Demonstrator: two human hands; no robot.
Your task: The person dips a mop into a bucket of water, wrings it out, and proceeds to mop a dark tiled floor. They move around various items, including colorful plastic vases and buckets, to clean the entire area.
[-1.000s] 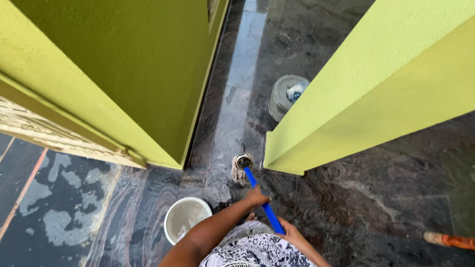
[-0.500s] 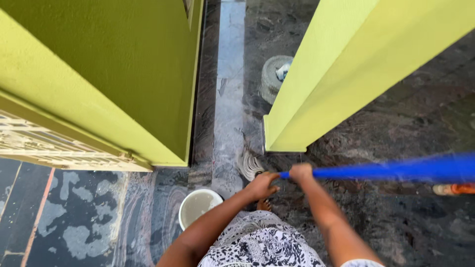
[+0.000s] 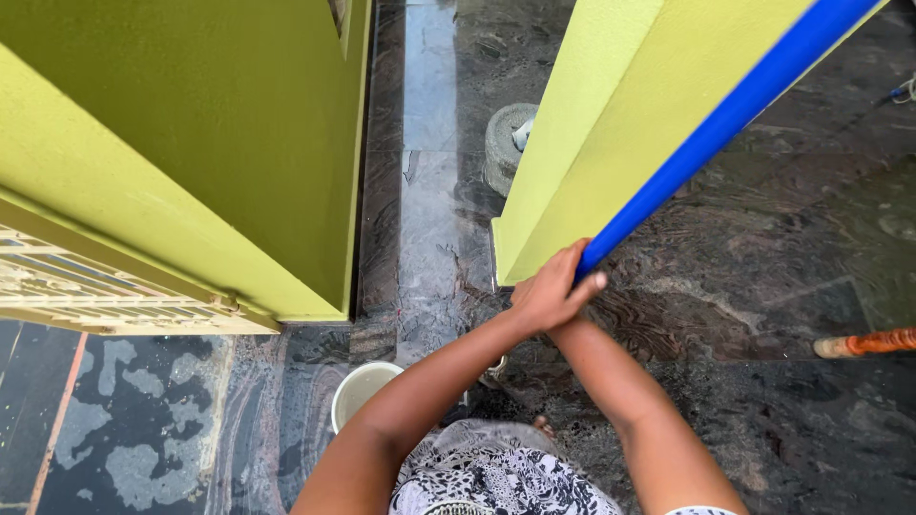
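My left hand (image 3: 549,291) is shut around the lower end of a blue mop handle (image 3: 711,133), which slants up to the top right across the yellow-green wall. My right hand (image 3: 576,315) sits just under the left one and is mostly covered by it, gripping the same handle. The mop head is hidden below my arms. A white bucket (image 3: 358,389) with cloudy water stands on the floor by my left forearm.
Two yellow-green walls (image 3: 239,143) flank a narrow wet strip of dark stone floor (image 3: 429,191). A round grey stone object (image 3: 504,143) sits in that gap. An orange handle (image 3: 863,341) lies at the right edge. A cream metal grille (image 3: 95,300) is at the left.
The blue handle swung from level, pointing right, to steeply up toward the top right. My hands came together on it, and the mop head went out of sight under my arms.
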